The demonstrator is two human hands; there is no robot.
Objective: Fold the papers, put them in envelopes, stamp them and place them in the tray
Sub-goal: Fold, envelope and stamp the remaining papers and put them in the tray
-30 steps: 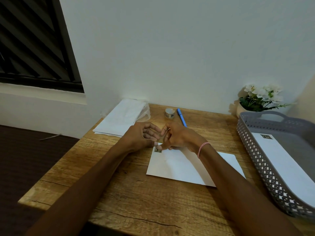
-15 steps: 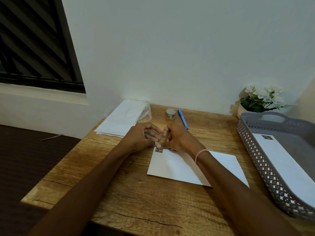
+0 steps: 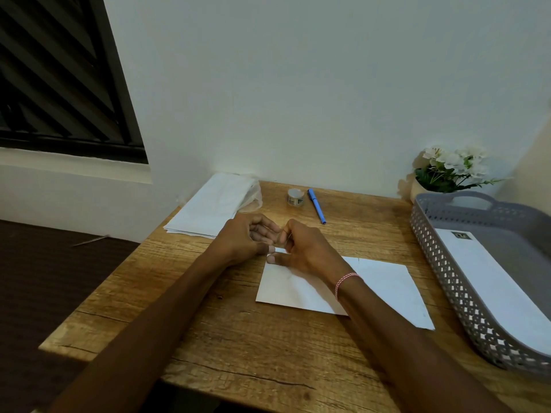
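Touching envelope (image 3: 383,283) corner: left hand (image 3: 242,240), right hand (image 3: 307,249), perhaps pinching.

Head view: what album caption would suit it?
Left hand and right hand meet at the corner of an envelope on a wooden table beside a grey tray.

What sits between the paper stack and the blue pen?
Head view: a small roll stands there, nearer the blue pen than the paper stack.

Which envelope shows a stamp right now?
The tray envelope, inside the grey tray at right: a dark stamp sits at its far corner. The table envelope shows none; the left hand and right hand cover its far-left corner.
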